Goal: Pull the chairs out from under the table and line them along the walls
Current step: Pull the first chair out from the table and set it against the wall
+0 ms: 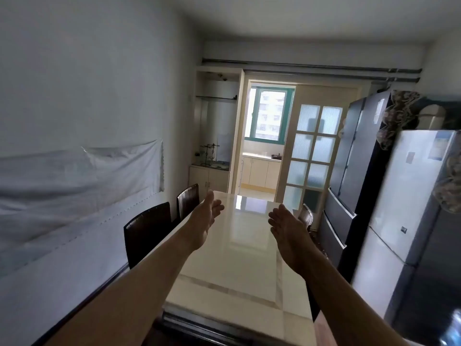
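Observation:
A long glossy cream table [239, 265] runs away from me down the middle of the room. Two dark brown chairs are tucked against its left side: the nearer chair [147, 233] and the farther chair [188, 199], both between the table and the left wall. On the table's right side only the top of a third chair's back [306, 216] shows. Both my arms stretch forward above the tabletop. My left hand [207, 218] and my right hand [287, 227] are open, palms facing each other, and hold nothing.
A dark fridge [354, 171] and a white fridge [409, 221] stand close along the right wall. The left wall [74, 96] carries taped white sheeting. At the far end are a cream cabinet [209, 176] and a glazed sliding door [311, 151] beside the kitchen doorway.

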{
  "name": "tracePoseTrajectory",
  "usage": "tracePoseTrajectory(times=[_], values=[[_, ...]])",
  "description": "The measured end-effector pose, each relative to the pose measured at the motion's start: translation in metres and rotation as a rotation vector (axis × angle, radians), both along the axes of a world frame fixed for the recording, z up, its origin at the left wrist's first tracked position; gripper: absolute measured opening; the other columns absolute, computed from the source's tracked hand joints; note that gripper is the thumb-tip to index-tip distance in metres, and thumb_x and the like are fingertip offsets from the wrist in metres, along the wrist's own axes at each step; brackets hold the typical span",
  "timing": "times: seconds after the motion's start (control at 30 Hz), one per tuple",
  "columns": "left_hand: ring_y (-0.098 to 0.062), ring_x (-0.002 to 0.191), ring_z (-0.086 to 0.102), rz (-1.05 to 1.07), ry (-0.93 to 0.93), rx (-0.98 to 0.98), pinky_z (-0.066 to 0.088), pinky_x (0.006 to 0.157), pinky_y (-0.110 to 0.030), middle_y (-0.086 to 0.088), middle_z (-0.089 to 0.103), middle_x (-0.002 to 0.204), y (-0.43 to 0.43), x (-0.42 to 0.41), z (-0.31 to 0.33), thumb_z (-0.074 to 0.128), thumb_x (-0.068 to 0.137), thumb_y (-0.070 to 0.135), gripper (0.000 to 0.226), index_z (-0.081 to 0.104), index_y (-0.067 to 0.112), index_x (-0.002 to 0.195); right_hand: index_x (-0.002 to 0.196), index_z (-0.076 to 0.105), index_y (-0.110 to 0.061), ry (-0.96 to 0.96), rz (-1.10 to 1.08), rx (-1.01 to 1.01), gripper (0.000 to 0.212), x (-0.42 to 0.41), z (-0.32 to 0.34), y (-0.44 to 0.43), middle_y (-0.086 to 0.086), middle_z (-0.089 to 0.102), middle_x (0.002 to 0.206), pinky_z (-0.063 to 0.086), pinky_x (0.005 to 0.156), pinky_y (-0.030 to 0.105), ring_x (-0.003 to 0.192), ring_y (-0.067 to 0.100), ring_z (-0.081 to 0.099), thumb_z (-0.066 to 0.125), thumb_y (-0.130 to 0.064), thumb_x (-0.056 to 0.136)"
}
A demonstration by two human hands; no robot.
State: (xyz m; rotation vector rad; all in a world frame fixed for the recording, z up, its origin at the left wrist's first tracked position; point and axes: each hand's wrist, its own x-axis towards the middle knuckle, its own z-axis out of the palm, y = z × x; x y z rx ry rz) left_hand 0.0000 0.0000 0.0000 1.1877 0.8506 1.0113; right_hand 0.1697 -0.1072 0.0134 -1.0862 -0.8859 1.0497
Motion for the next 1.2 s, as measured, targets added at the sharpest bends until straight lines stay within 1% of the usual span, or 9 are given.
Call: tracePoseTrajectory(times=[0.27,0.4,0.5,0.63,0.8,0.87,0.97,1.1,1.2], values=[[-0.022,0.139,0.039,0.097,-0.003,-0.082,0.019,0.12,-0.035,-0.011,0.048,0.145,0.029,-0.026,-0.033,0.022,0.097,0.052,0.067,0.041,0.005,0.142,0.148,0.028,-0.006,0.018,0.05,-0.072,0.054,-0.024,-0.038,0.044,0.012,0.033,0.154,0.02,0.118,0.036,0.143,0.025,0.03,0.033,-0.032,0.101],[-0.022,0.142,0.033,0.11,0.001,-0.088,0.02,0.113,-0.031,-0.012,0.043,0.149,0.059,-0.046,-0.042,0.02,0.098,0.052,0.069,0.036,0.004,0.145,0.148,0.028,-0.007,0.028,0.075,-0.082,0.052,-0.042,-0.051,0.083,0.013,0.034,0.154,0.019,0.12,0.037,0.142,0.026,0.031,0.031,-0.029,0.102],[-0.021,0.144,0.03,0.114,-0.004,-0.106,0.024,0.107,-0.028,-0.011,0.039,0.152,0.092,-0.065,-0.046,0.02,0.098,0.051,0.068,0.033,0.005,0.146,0.15,0.024,-0.007,0.033,0.076,-0.1,0.053,-0.061,-0.058,0.123,0.013,0.03,0.156,0.018,0.12,0.038,0.144,0.026,0.029,0.031,-0.029,0.102],[-0.022,0.143,0.032,0.139,0.018,-0.084,0.017,0.119,-0.034,-0.012,0.04,0.152,0.144,-0.095,-0.052,0.018,0.099,0.05,0.067,0.035,0.005,0.145,0.15,0.022,-0.005,0.037,0.091,-0.115,0.054,-0.087,-0.065,0.18,0.013,0.029,0.156,0.018,0.121,0.037,0.144,0.025,0.028,0.03,-0.028,0.102],[-0.02,0.145,0.029,0.137,0.026,-0.107,0.02,0.112,-0.029,-0.01,0.037,0.154,0.206,-0.133,-0.055,0.018,0.099,0.05,0.066,0.033,0.006,0.147,0.15,0.025,-0.005,0.049,0.106,-0.148,0.054,-0.124,-0.073,0.247,0.013,0.032,0.155,0.019,0.12,0.036,0.143,0.025,0.03,0.031,-0.029,0.102],[-0.021,0.145,0.029,0.138,0.044,-0.096,0.016,0.117,-0.033,-0.01,0.037,0.154,0.228,-0.144,-0.059,0.018,0.099,0.05,0.066,0.034,0.007,0.146,0.147,0.03,-0.006,0.047,0.123,-0.143,0.051,-0.135,-0.078,0.269,0.012,0.037,0.151,0.021,0.117,0.034,0.136,0.025,0.038,0.03,-0.029,0.102],[-0.022,0.145,0.029,0.153,0.055,-0.105,0.015,0.12,-0.035,-0.011,0.039,0.152,0.258,-0.161,-0.073,0.018,0.099,0.051,0.067,0.034,0.006,0.146,0.143,0.037,-0.005,0.073,0.142,-0.166,0.048,-0.153,-0.089,0.303,0.013,0.044,0.144,0.025,0.11,0.03,0.111,0.018,0.048,0.031,-0.029,0.102],[-0.022,0.145,0.029,0.168,0.074,-0.134,0.016,0.119,-0.035,-0.011,0.038,0.153,0.3,-0.175,-0.091,0.017,0.098,0.052,0.069,0.033,0.006,0.147,0.146,0.032,-0.004,0.1,0.133,-0.218,0.051,-0.165,-0.111,0.353,0.013,0.041,0.146,0.026,0.11,0.03,0.132,0.025,0.041,0.033,-0.03,0.102],[-0.023,0.145,0.028,0.174,0.09,-0.147,0.016,0.119,-0.035,-0.012,0.037,0.154,0.332,-0.178,-0.102,0.016,0.098,0.052,0.069,0.031,0.005,0.147,0.148,0.028,-0.004,0.094,0.138,-0.263,0.055,-0.17,-0.126,0.392,0.013,0.038,0.148,0.024,0.113,0.032,0.137,0.026,0.037,0.033,-0.032,0.101]])
